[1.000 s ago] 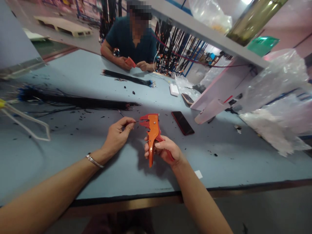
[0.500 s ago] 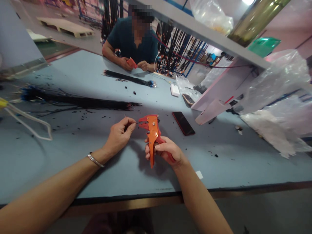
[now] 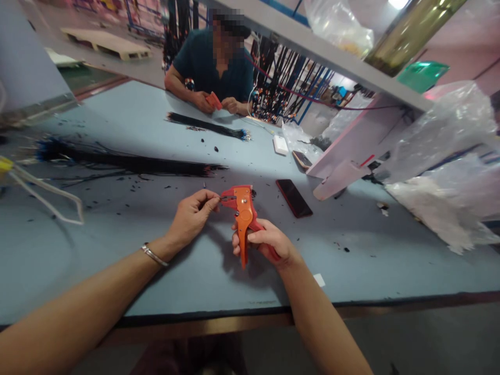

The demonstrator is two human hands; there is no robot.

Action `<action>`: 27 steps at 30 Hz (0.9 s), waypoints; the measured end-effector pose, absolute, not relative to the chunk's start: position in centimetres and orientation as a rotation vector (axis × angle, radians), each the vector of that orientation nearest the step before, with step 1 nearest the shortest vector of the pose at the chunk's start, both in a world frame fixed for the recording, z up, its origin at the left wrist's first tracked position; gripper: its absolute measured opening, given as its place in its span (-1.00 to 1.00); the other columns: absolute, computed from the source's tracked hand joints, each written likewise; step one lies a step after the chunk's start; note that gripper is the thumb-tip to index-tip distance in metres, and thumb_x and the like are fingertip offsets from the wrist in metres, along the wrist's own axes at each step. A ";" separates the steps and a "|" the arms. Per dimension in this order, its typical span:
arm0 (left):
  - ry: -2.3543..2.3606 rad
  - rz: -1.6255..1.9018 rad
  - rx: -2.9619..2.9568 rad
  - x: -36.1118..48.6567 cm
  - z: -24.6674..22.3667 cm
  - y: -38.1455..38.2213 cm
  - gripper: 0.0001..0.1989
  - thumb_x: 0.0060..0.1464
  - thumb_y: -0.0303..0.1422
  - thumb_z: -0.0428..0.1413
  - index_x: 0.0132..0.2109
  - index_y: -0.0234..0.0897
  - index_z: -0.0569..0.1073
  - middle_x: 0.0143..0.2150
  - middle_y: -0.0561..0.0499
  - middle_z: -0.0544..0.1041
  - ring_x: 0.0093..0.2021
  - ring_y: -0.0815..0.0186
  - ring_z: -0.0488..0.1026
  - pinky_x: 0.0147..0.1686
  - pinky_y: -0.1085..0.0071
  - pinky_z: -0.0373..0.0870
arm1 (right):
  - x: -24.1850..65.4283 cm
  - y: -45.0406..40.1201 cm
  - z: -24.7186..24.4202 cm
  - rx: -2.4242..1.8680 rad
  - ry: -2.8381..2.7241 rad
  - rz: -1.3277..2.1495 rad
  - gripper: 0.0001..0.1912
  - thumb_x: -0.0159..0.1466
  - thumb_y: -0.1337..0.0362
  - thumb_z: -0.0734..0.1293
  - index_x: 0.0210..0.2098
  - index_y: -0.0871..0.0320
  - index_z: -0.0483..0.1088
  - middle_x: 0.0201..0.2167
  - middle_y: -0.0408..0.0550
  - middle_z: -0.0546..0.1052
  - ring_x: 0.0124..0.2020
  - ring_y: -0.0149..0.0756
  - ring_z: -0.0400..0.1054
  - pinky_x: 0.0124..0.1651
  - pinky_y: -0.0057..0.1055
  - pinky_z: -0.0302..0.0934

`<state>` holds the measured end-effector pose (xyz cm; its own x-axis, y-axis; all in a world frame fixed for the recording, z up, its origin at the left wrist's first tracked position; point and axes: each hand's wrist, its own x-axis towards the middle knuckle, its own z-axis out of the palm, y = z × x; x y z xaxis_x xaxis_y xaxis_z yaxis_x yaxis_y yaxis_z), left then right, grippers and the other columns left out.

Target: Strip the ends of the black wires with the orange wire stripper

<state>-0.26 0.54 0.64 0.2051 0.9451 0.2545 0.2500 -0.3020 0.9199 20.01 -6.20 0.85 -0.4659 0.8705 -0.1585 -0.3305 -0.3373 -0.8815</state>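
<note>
My right hand (image 3: 265,240) is wrapped round the handles of an orange and red wire stripper (image 3: 245,211), whose jaws point left. Pinched between thumb and forefinger of my left hand (image 3: 194,217) is a thin black wire (image 3: 223,198); its end lies at the stripper's jaws. How far the wire reaches in is too small to make out. Beyond my left hand, a long bundle of black wires (image 3: 136,162) with blue and metal ends lies across the table.
Opposite sits a person (image 3: 214,67) holding a red tool, with a smaller black wire bundle (image 3: 203,126) before them. A red-edged phone (image 3: 294,198) lies right of the stripper. Black scraps dot the table (image 3: 97,255). Plastic bags (image 3: 441,172) lie at right, and a shelf edge (image 3: 332,52) overhangs.
The jaws of the wire stripper have drawn closer together at the wire. My left hand and the wire have shifted very slightly right, toward the tool.
</note>
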 end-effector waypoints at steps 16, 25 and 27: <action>1.111 1.125 1.738 -0.3 0.7 0.5 -0.77 0.12 -0.22 0.05 -0.37 -0.29 0.43 -0.49 0.08 0.43 -0.44 0.36 0.33 -0.36 0.48 0.28 | 19.8 -6.2 1.0 -0.899 -1.110 1.838 -0.66 0.10 0.25 0.43 -0.17 0.29 0.40 -0.40 -0.02 0.52 -0.44 -0.30 0.47 -0.41 -0.43 0.39; 1.124 1.120 1.733 -0.3 0.9 0.4 -0.77 0.10 -0.23 0.06 -0.40 -0.28 0.47 -0.50 0.06 0.49 -0.43 0.34 0.38 -0.34 0.46 0.31 | 19.8 -6.3 1.2 -0.942 -1.153 1.774 -0.71 0.12 0.24 0.41 -0.22 0.27 0.39 -0.46 -0.08 0.48 -0.53 -0.33 0.42 -0.56 -0.44 0.35; 1.127 1.120 1.733 -0.4 1.0 0.4 -0.77 0.09 -0.23 0.07 -0.41 -0.28 0.48 -0.50 0.06 0.50 -0.45 0.35 0.36 -0.35 0.46 0.30 | 19.9 -6.3 1.3 -0.947 -1.163 1.767 -0.72 0.12 0.23 0.42 -0.23 0.27 0.38 -0.48 -0.09 0.47 -0.55 -0.34 0.40 -0.58 -0.45 0.34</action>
<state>-0.37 0.40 0.98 0.2224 0.9404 0.2572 0.2632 -0.3119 0.9129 19.86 -6.28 1.28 -0.3993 0.9036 -0.1550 -0.2150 -0.2566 -0.9423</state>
